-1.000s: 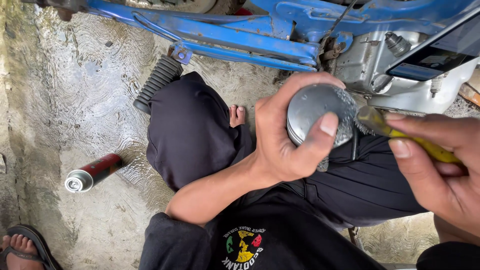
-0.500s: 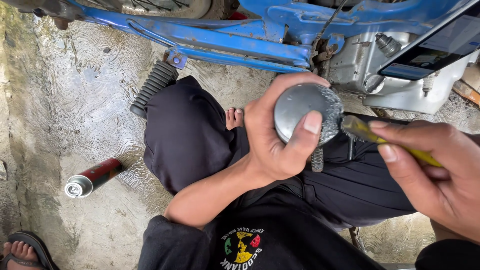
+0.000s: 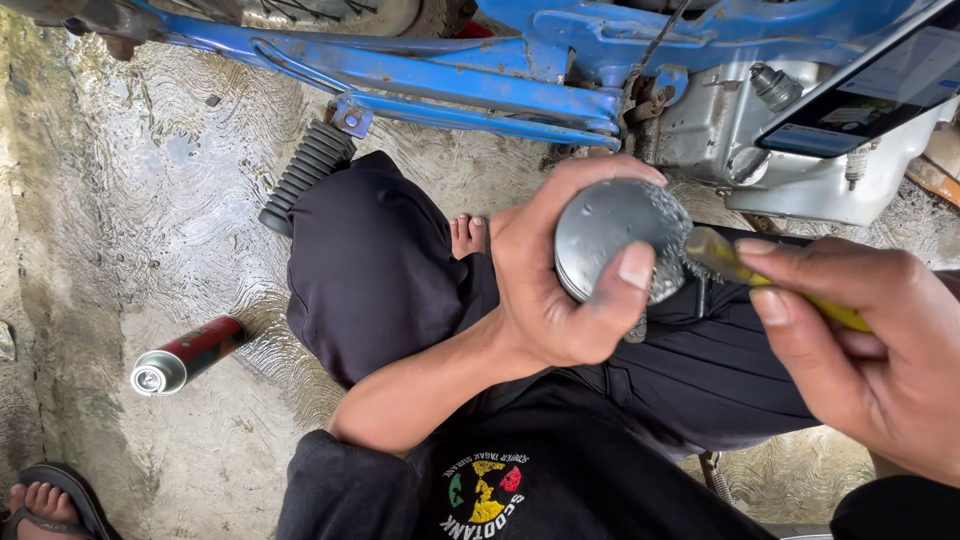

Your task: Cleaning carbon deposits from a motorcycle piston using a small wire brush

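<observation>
Left grip (image 3: 560,290) clasps a round metal cap (image 3: 610,235); right grip (image 3: 860,350) pinches a yellow-handled brush (image 3: 760,275).

silver metal cover (image 3: 610,235), yellow tool handle (image 3: 770,282), blue frame (image 3: 450,75)

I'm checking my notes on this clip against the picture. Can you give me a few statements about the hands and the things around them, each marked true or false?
1. The left hand holds a round grey metal part. True.
2. The right hand is empty. False: it holds a yellow-handled tool against the part.
3. A spray can lies on its side on the concrete floor. True.
4. The frame above the knees is red. False: it is blue.
</observation>
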